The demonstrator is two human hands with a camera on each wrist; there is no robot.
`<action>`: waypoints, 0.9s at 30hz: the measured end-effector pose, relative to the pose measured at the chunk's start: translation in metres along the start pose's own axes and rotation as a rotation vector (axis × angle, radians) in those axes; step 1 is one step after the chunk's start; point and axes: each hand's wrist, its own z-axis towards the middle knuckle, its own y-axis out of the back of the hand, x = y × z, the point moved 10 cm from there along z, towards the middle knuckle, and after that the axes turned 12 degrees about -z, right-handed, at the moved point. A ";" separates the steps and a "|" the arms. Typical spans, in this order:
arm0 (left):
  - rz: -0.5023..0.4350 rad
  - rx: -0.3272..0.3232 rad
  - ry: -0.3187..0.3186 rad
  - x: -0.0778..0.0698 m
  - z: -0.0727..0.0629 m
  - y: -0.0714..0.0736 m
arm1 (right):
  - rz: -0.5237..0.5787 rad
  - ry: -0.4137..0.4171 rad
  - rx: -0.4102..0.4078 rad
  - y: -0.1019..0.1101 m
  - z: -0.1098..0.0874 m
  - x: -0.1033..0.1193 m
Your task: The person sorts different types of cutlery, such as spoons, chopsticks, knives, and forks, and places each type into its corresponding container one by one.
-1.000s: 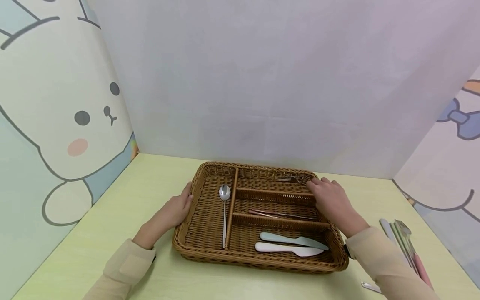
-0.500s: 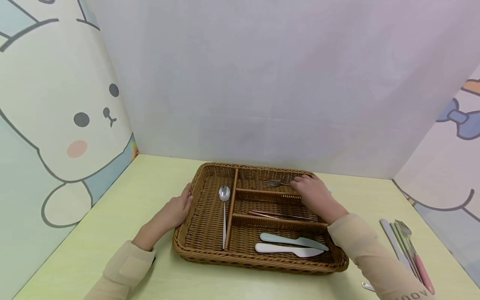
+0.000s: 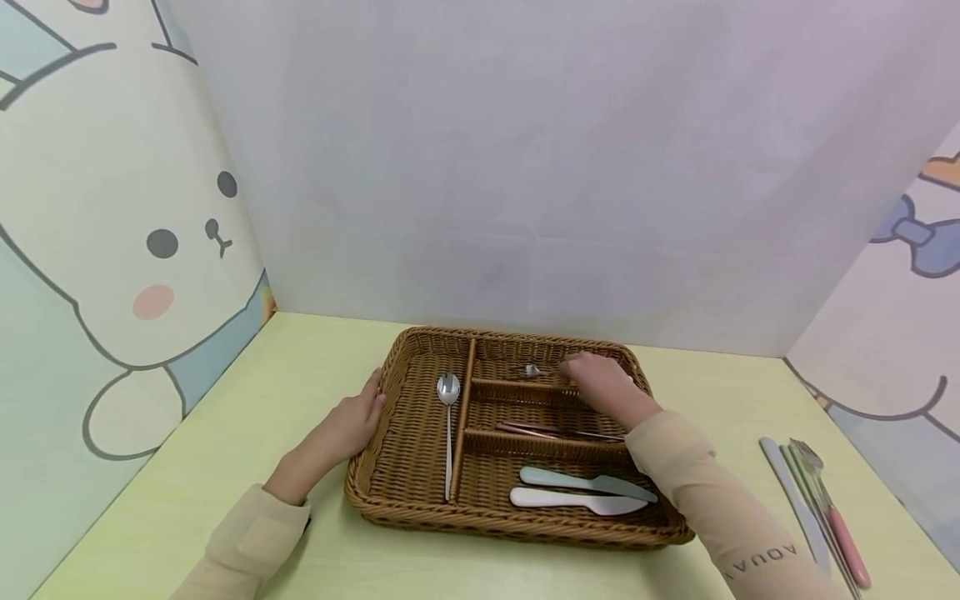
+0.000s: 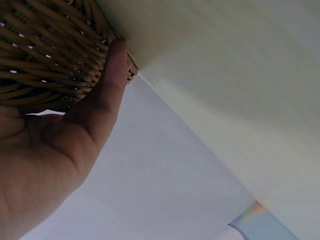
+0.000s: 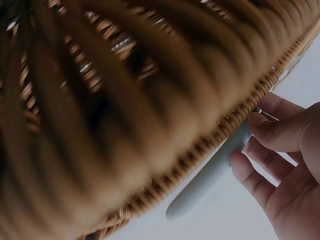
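- Since the earlier frames your right hand (image 3: 600,385) has slid leftward along the far compartment of the wicker basket (image 3: 405,500), and the fork (image 3: 531,371) has travelled with it, so its head now lies nearer the middle of that compartment.
- Your right hand pinches the fork by its pale grey handle (image 5: 210,175); in the right wrist view the thumb and fingers (image 5: 270,131) are curled round the handle, just beside the basket weave.
- Your left hand (image 3: 352,421) rests on the left rim of the basket with the fingers straight and together; the left wrist view shows the thumb (image 4: 112,75) pressed flat on the woven wall.
- The step in hand, as I judge it, is laying the fork down in the far compartment while the other hand steadies the basket.
- The next move probably calls for you to lower the handle flat onto the weave, then open the fingers and lift the hand straight out, without dragging the fork.
- In the basket lie also a spoon (image 3: 448,388) in the long left compartment, the chopsticks (image 3: 547,430) in the middle one, and two knives (image 3: 581,492) in the near one.
- More cutlery (image 3: 821,500) waits on the table (image 3: 150,500), right of the basket.
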 end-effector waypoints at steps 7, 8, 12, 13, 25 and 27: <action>0.004 -0.001 -0.001 0.000 0.000 0.000 | 0.078 0.009 0.069 -0.013 0.006 0.001; 0.003 0.000 0.000 0.000 0.000 0.000 | 0.095 0.010 0.077 -0.014 0.007 0.001; 0.003 0.003 0.005 0.000 0.000 0.000 | 0.167 0.013 0.113 -0.021 0.010 -0.001; 0.003 0.002 0.007 0.000 -0.001 0.000 | 0.183 0.012 0.119 -0.022 0.011 -0.001; 0.007 -0.006 -0.004 0.001 0.000 -0.001 | 0.210 -0.055 0.258 -0.036 0.008 -0.001; 0.007 -0.009 -0.009 0.001 0.001 0.000 | 0.207 -0.056 0.261 -0.035 0.007 -0.002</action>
